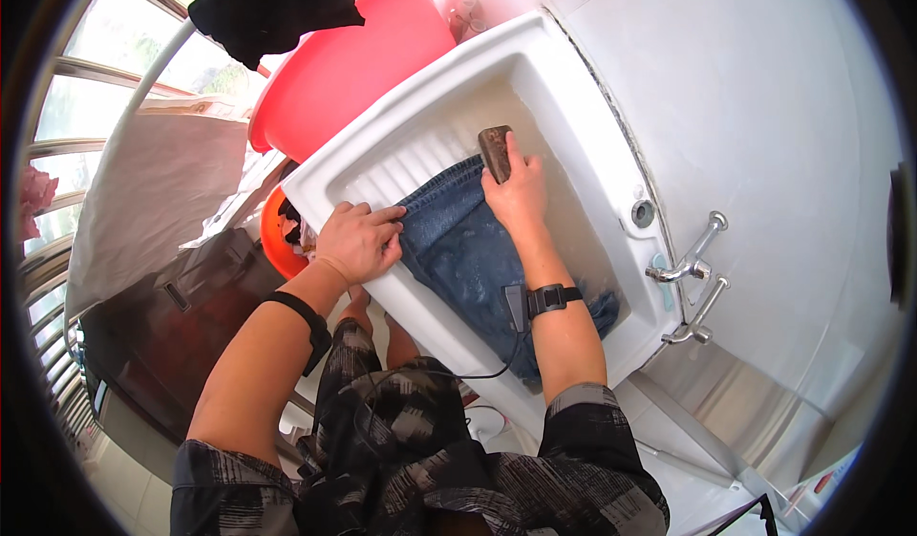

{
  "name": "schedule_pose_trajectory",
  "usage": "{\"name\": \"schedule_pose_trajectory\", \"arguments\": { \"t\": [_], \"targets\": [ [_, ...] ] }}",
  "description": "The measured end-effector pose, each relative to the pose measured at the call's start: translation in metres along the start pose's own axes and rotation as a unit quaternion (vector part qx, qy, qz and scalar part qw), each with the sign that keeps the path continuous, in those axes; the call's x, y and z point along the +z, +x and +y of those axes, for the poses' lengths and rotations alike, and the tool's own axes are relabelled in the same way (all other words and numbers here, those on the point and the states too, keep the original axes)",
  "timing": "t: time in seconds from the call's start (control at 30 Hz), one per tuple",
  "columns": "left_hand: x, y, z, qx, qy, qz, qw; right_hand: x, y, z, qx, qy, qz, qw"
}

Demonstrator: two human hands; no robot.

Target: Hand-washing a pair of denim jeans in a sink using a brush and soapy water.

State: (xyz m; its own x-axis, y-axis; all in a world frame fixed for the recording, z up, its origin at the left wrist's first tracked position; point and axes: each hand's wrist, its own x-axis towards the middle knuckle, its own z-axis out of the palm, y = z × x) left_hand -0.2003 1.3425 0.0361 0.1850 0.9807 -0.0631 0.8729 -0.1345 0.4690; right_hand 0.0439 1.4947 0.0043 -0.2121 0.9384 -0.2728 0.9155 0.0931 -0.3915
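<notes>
A pair of wet blue jeans (pixel 458 249) lies across the ribbed slope of a white wash sink (pixel 535 68). My left hand (pixel 358 242) presses down on the near edge of the denim, fingers curled on the cloth. My right hand (pixel 516 190) grips a dark brown scrubbing brush (pixel 495 152) and holds it on the far end of the jeans. Each wrist wears a black band, and a cable runs from the right one.
A chrome tap with two levers (pixel 690 270) sits on the sink's right rim by a drain fitting (pixel 643 213). A large red basin (pixel 344 68) with dark cloth stands behind the sink, an orange tub (pixel 277 240) below it. White tiled wall on the right.
</notes>
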Motion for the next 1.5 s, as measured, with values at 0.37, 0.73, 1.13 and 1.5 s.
{"name": "schedule_pose_trajectory", "arguments": {
  "t": [0.37,0.73,1.13,1.5],
  "targets": [
    [0.000,0.004,0.005,0.005,0.003,0.004,1.000,0.016,0.004,0.090,0.101,-0.025,0.027,0.994],
    [0.000,0.006,0.006,-0.002,0.002,-0.003,1.000,0.009,-0.032,-0.020,-0.090,-0.041,0.007,0.995],
    [0.000,0.004,0.007,-0.006,0.033,-0.006,0.999,0.016,-0.041,-0.035,-0.098,-0.007,0.022,0.995],
    [0.000,0.006,0.006,-0.004,0.002,-0.006,1.000,0.030,-0.005,0.086,0.011,-0.085,0.185,0.979]
  ]
}}
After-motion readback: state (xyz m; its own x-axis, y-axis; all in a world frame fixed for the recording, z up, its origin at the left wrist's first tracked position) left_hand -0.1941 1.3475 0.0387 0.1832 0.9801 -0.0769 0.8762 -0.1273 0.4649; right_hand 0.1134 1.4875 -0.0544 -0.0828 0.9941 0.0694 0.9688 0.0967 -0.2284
